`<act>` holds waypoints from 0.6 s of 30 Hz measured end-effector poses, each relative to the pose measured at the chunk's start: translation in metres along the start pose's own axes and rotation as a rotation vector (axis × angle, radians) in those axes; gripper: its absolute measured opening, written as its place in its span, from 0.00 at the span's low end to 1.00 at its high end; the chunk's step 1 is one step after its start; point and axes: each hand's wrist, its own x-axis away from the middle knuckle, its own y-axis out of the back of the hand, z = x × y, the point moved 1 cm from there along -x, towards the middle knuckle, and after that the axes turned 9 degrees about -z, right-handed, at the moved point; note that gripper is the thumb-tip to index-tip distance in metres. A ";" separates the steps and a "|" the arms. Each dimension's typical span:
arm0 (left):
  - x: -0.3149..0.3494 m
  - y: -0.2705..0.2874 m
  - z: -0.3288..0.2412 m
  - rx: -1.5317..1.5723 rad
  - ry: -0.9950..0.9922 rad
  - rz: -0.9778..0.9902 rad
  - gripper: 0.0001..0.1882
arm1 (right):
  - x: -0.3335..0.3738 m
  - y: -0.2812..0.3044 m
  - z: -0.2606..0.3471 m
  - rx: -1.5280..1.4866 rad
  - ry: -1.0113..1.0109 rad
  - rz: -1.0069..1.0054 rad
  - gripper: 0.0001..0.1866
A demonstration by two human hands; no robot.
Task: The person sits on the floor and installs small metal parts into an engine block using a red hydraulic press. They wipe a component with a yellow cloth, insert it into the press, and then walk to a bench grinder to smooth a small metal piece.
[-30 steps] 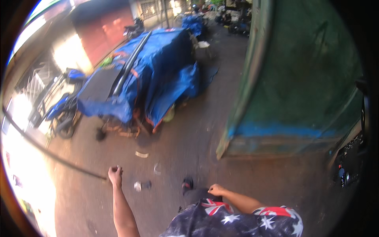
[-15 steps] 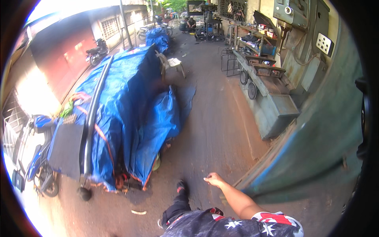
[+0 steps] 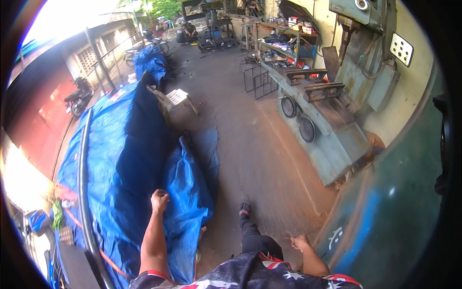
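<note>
My left hand (image 3: 160,200) is raised in front of a large blue tarpaulin (image 3: 108,139), its fingers curled closed. Whatever it may hold is hidden inside the curl, and I cannot tell whether it touches the sheet. Low on the right, my right hand (image 3: 299,241) hangs away from my body with some fingers stretched out and nothing in it. It is nearest to a green painted panel (image 3: 380,216). One dark shoe (image 3: 244,208) is ahead of me on the ground.
A long metal pole (image 3: 84,168) lies along the covered heap. A white chair (image 3: 177,98) stands beyond it. At right are a grey drilling machine (image 3: 353,12), a greenish metal base (image 3: 332,149) and a wire frame (image 3: 260,82). A person (image 3: 191,31) crouches far ahead.
The view has moved forward along the lane, and the tarpaulin and machine are nearer. My left arm has come into view. My right hand has dropped lower and further right.
</note>
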 end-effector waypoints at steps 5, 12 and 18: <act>-0.095 -0.135 -0.093 0.276 0.022 0.182 0.05 | -0.073 -0.040 0.177 0.007 0.028 -0.079 0.15; -0.145 -0.256 -0.205 0.621 0.460 0.455 0.05 | -0.111 -0.171 0.616 0.168 0.790 0.243 0.22; -0.344 -0.358 -0.274 0.696 0.347 0.461 0.05 | -0.120 -0.299 0.875 -0.153 0.723 0.966 0.11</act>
